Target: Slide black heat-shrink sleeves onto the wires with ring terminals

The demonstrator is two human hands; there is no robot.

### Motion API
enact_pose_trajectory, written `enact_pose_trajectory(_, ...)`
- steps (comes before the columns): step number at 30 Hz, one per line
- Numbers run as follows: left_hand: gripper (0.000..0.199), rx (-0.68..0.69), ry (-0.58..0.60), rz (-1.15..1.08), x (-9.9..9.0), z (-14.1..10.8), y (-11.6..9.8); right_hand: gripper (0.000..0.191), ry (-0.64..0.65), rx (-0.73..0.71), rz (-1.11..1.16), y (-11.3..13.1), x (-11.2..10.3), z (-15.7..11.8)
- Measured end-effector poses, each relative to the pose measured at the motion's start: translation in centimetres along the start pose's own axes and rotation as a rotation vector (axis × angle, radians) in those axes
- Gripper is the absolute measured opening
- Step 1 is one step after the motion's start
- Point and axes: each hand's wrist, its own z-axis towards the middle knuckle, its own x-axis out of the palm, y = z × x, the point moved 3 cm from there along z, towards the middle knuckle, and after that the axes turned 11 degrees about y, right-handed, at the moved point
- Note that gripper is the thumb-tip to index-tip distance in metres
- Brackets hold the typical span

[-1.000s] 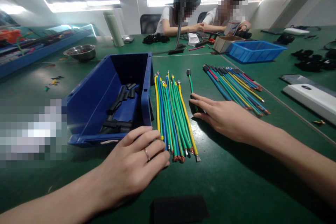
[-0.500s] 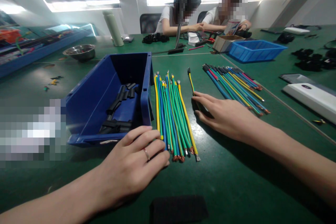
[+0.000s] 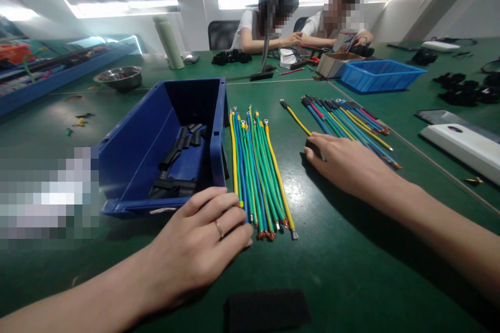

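My right hand is closed on a thin yellow cable, whose black-sleeved lug end points away from me. Most of that cable's near part is hidden under the fingers. To its right lies a row of cables with black or red sleeves. My left hand rests with loosely bent fingers beside the near end of a bundle of green, blue and yellow cables. Those cables have bare ring lugs at the far end and stripped copper at the near end. Its fingertips seem to touch the outermost cable.
A dark blue bin with black tube pieces stands left of the bundle. A black block lies at the front edge. Farther back are a metal bowl, a light-blue tray and two people. A white device lies right.
My right hand has moved right with the yellow cable, bringing it closer to the sleeved row and tilting it more. My left hand has stayed in place.
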Motion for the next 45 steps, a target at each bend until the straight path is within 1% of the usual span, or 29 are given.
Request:
enact_pose_trajectory(6,0.014,0.007,0.005,0.003,0.1,-0.1,0.1,0.043,0.031,0.058,-0.016,-0.3,-0.2,0.2)
enact_pose_trajectory(15,0.015,0.011,0.001,0.012,0.0,-0.1,0.0,0.05,0.035,0.095,-0.078,-0.7,-0.2,-0.1)
enact_pose_trajectory(20,0.015,0.008,0.007,-0.002,0.0,-0.1,0.1,0.052,-0.021,0.109,-0.103,-0.1,-0.2,-0.5)
enact_pose_trajectory(23,0.014,0.006,0.008,-0.003,0.1,-0.1,0.1,0.052,-0.011,0.116,-0.118,0.4,-0.2,-0.6)
enact_pose_trajectory(27,0.017,0.005,0.002,0.007,0.1,0.0,0.0,0.053,-0.002,0.173,-0.145,0.4,-0.3,-0.6)
enact_pose_trajectory(37,0.016,0.005,0.018,0.008,0.0,0.0,0.1,0.055,0.021,0.151,-0.094,-0.3,-0.1,-0.4)
enact_pose_trajectory(45,0.017,0.005,-0.006,0.019,-0.1,0.1,0.0,0.057,-0.041,0.144,-0.078,-1.6,0.1,-0.1)
